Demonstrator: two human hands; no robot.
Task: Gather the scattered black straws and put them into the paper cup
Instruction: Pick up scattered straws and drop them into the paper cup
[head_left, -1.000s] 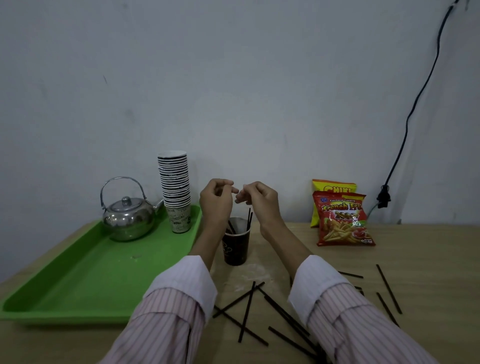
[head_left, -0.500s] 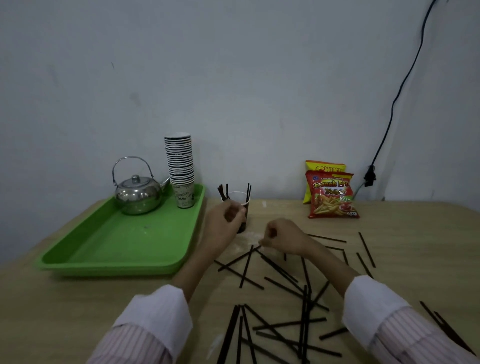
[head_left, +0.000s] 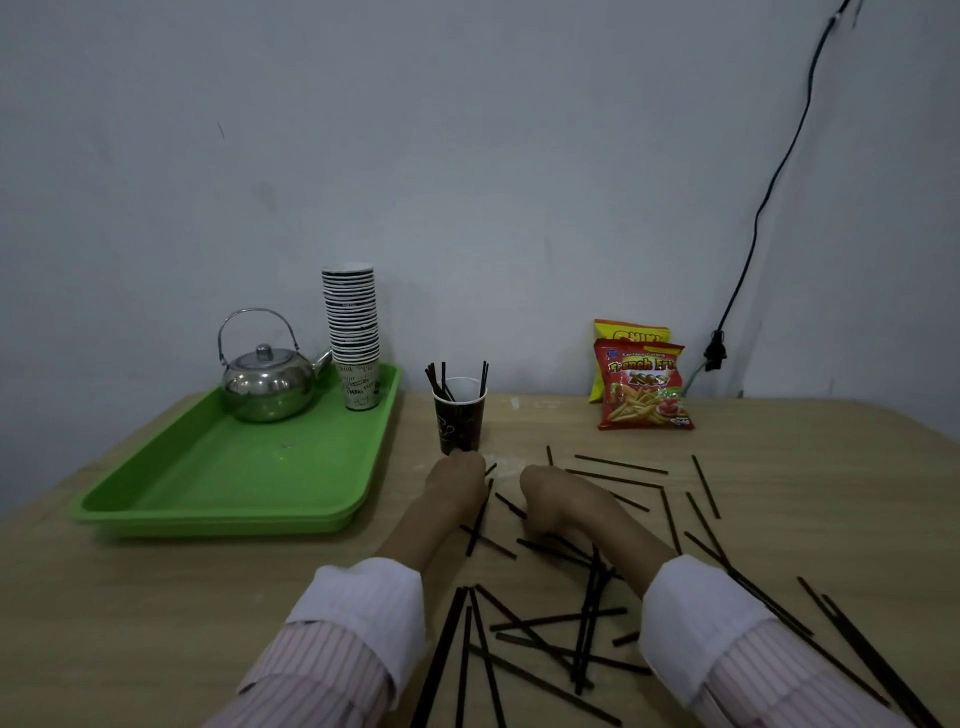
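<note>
A dark paper cup stands on the wooden table just right of the tray, with several black straws upright in it. Many more black straws lie scattered over the table in front of it and to the right. My left hand is down on the table just in front of the cup, knuckles up, beside a straw. My right hand rests on crossed straws a little to the right, fingers curled downward. The fingertips of both hands are hidden behind the backs of the hands.
A green tray on the left carries a steel kettle and a tall stack of paper cups. Two snack bags lean on the wall at the back right. A black cable hangs down the wall.
Both hands came down from above the cup to the table. The left hand moved from beside the cup to the table in front of it. The view tilted down, showing more straws.
</note>
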